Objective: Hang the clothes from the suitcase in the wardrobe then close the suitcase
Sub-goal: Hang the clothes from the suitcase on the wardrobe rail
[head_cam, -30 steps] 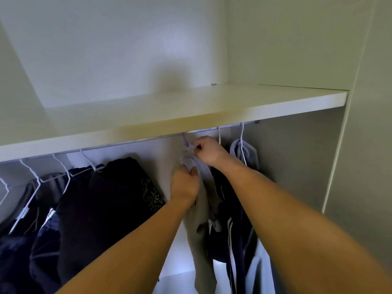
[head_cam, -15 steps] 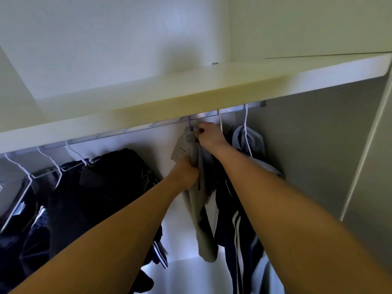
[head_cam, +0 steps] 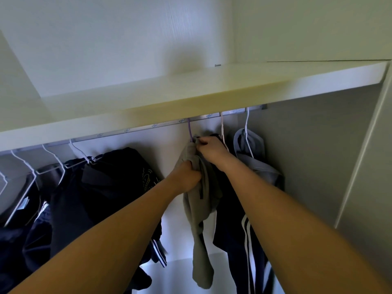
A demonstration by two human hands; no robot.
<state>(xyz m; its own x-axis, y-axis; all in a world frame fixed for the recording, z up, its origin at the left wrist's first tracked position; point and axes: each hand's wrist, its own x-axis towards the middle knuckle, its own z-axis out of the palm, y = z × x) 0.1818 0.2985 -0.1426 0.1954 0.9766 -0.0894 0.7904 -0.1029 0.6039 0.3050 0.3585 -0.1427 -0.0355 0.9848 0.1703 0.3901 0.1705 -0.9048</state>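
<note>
Since the earlier frames your view has tilted down a little and drawn closer, so the metal rail under the shelf shows more fully, and the purple hanger's hook, which you were lifting toward the rail, now sits over it.

You are facing into an open wardrobe. Your left hand (head_cam: 186, 177) is clenched around a bunch of an olive-grey garment (head_cam: 199, 209), just below its top. Your right hand (head_cam: 212, 148) pinches the same garment's top edge, right at the neck of the purple hanger (head_cam: 190, 130). The olive-grey garment hangs down from both hands in a long, narrow fold, between dark clothes on either side.

The rail (head_cam: 169, 125) runs just under a pale shelf (head_cam: 191, 96). To the right of your hands, a white hanger (head_cam: 222, 128) carries a navy garment with white stripes (head_cam: 246, 240), and another white hanger carries a grey garment (head_cam: 252, 149). To the left, several white wire hangers (head_cam: 57, 160) hold dark navy and black clothes (head_cam: 101, 187).

This looks like the hanging step, nearly finished for this piece: the hook appears seated on the rail. The next move likely calls for straightening the cloth on the hanger, letting go with both hands, and checking that it does not slide off. The suitcase is out of view.

Repeated small lettering is printed along the rail; it seems to end in "ONG", but it is too blurred to read in full. A yellowish print on one dark garment is unreadable.
</note>
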